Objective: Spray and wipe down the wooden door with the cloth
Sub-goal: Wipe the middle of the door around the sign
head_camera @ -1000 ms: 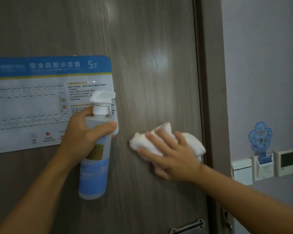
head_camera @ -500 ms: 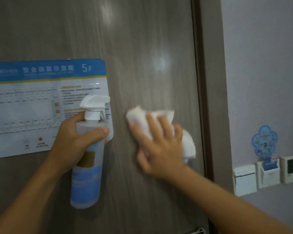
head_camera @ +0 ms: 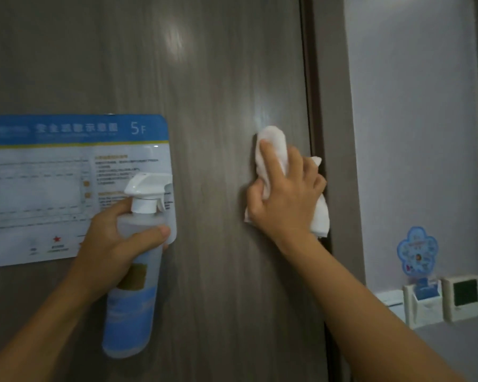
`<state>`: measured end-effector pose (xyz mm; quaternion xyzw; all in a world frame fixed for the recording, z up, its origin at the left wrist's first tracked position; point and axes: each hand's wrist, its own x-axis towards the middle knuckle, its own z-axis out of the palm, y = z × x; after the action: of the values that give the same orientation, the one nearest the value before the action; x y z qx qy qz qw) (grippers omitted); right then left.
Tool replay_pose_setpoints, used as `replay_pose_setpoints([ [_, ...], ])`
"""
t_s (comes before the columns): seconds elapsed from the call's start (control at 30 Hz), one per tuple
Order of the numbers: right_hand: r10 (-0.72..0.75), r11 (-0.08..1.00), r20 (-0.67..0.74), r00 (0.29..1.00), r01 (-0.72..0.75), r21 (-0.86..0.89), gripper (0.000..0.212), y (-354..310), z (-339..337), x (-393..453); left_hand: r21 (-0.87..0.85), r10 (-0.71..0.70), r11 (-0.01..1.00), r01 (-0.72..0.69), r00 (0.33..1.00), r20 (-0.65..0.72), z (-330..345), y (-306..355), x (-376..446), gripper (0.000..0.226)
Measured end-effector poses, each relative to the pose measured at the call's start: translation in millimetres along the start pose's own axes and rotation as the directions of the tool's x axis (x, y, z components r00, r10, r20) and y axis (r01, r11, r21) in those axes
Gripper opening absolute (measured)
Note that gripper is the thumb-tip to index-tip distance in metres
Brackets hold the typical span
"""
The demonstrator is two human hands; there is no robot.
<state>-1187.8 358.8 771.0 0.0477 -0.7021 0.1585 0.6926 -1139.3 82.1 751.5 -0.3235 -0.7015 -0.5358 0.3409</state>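
Observation:
The dark wooden door [head_camera: 210, 78] fills most of the view. My right hand [head_camera: 286, 199] presses a white cloth [head_camera: 272, 146] flat against the door near its right edge, fingers spread over the cloth. My left hand [head_camera: 113, 244] is wrapped around the neck of a clear spray bottle [head_camera: 133, 299] with a white trigger head and a blue label, held upright in front of the door. The bottle's nozzle points right.
A blue and white evacuation plan sign [head_camera: 53, 188] marked 5F is stuck on the door at the left. The door frame [head_camera: 334, 106] runs down the right of the door. On the pale wall beyond are a blue flower sticker [head_camera: 417, 250], a card holder [head_camera: 422, 301] and a wall panel [head_camera: 465, 297].
My right hand has slid the cloth up and to the right, from the door's middle to its right edge. The spray bottle in my left hand has barely shifted.

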Motion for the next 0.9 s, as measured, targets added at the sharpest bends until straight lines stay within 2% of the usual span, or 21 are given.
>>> replay_pose_setpoints([
  [0.07, 0.019, 0.999, -0.004, 1.000, -0.019, -0.029, 0.069, -5.5, 1.9, 10.3, -0.015, 0.000, 1.000, 0.000, 1.000, 0.003, 0.3, -0.2, 0.6, 0.040],
  [0.17, -0.065, 0.997, 0.008, 0.998, 0.065, -0.027, 0.070, 3.4, 1.0, -10.8, -0.030, 0.016, 0.999, -0.016, 1.000, 0.010, 1.0, 0.8, 0.6, 0.037],
  [0.37, -0.190, 0.981, 0.185, 0.964, 0.193, 0.004, 0.087, 34.7, -8.7, -134.2, -0.046, 0.052, 0.998, -0.052, 0.999, -0.001, 3.1, -1.8, 1.3, 0.032],
  [0.47, -0.289, 0.952, 0.241, 0.926, 0.304, -0.024, 0.085, 50.6, -11.5, -179.3, -0.038, 0.056, 0.998, -0.056, 0.998, -0.016, 4.6, -3.0, 0.6, 0.032],
  [0.53, -0.297, 0.949, 0.259, 0.919, 0.315, -0.031, 0.082, 53.0, -12.7, -176.5, -0.029, 0.054, 0.998, -0.055, 0.998, -0.022, 3.4, -4.8, 1.7, 0.034],
  [0.63, -0.195, 0.979, 0.204, 0.959, 0.202, -0.011, 0.077, 38.8, -10.9, -137.8, -0.029, 0.057, 0.998, -0.057, 0.998, -0.004, 2.4, -4.9, 1.9, 0.037],
  [0.77, 0.041, 0.999, 0.064, 0.997, -0.040, -0.018, 0.068, 5.6, 0.9, -42.0, -0.021, 0.052, 0.998, -0.052, 0.999, 0.010, 1.4, -3.2, 1.2, 0.039],
  [0.9, 0.104, 0.993, 0.003, 0.995, -0.104, -0.055, 0.067, -28.7, 14.6, 8.3, -0.023, 0.038, 0.999, -0.038, 0.999, 0.000, 1.0, -3.7, 2.0, 0.039],
])
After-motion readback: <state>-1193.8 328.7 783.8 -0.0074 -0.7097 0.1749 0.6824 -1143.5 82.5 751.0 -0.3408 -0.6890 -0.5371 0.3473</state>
